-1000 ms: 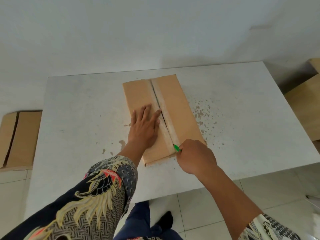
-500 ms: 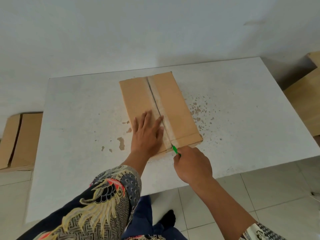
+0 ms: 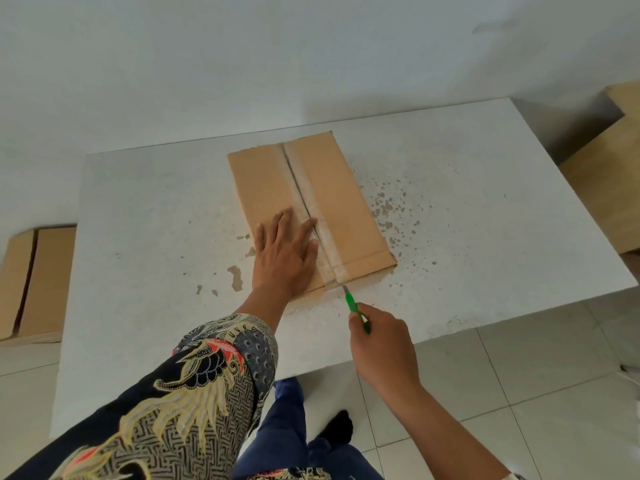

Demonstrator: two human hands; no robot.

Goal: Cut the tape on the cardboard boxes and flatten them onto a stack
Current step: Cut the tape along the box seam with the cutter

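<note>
Box: a flat brown cardboard box [image 3: 325, 202] lies on the white speckled counter [image 3: 145, 220], about midway between its left and right edges, its far end near the back edge and its near end short of the front edge.
Tape: a strip of clear tape [image 3: 320, 216] runs lengthwise along the box's centre seam, with a dark slit beside it.
Left hand: the left hand [image 3: 285, 258] lies flat on the box's near left part, fingers [image 3: 287, 223] straight and spread, pressing down.
Right hand: the right hand [image 3: 381, 344] is over the counter's front edge, fingers curled round a green-handled cutter [image 3: 355, 306].
Cutter: its blade tip is at the box's near end, on the seam.
Floor: another brown cardboard box [image 3: 31, 282] lies on the tiled floor [image 3: 519, 393], off the counter's left edge.
</note>
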